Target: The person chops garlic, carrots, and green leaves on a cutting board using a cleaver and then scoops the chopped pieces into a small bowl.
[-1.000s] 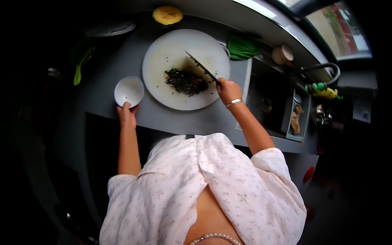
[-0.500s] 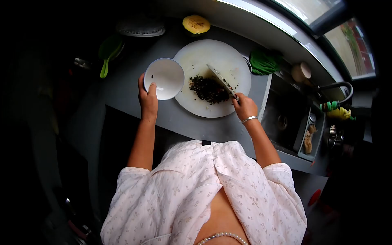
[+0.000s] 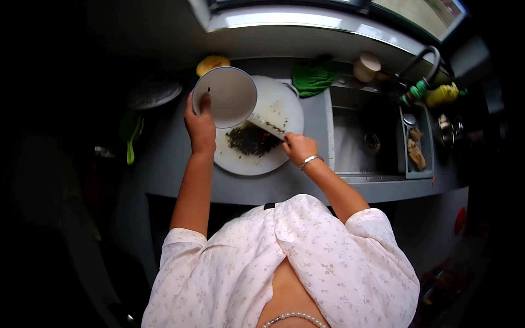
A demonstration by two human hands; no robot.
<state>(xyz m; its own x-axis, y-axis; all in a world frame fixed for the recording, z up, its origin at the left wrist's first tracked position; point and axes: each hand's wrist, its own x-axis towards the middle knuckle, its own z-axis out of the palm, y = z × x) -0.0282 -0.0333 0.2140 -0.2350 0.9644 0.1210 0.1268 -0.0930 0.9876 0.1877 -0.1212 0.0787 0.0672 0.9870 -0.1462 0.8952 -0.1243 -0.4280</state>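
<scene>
My left hand (image 3: 200, 127) grips a white bowl (image 3: 228, 101) by its rim, thumb inside; one dark speck clings to the inner wall. The bowl is held over the left part of a round white cutting board (image 3: 249, 165). In my right hand (image 3: 300, 147) is a kitchen knife (image 3: 266, 127), its blade pointing left across the board. Close to the blade lies a heap of dark chopped greens (image 3: 249, 142), with small bits scattered around it. The bowl hides the upper left of the board.
Behind the bowl sits a cut yellow melon or squash (image 3: 212, 64). A green cloth (image 3: 313, 78) lies beside the sink (image 3: 355, 139), with a beige cup (image 3: 366, 66) and faucet (image 3: 435, 60) behind. A caddy (image 3: 420, 170) hangs in the sink's right side. A green-handled utensil (image 3: 130, 150) is at left.
The head view has swung, showing more of the sink. My left hand has brought the bowl over the board, nearer the knife. Both hands keep their hold.
</scene>
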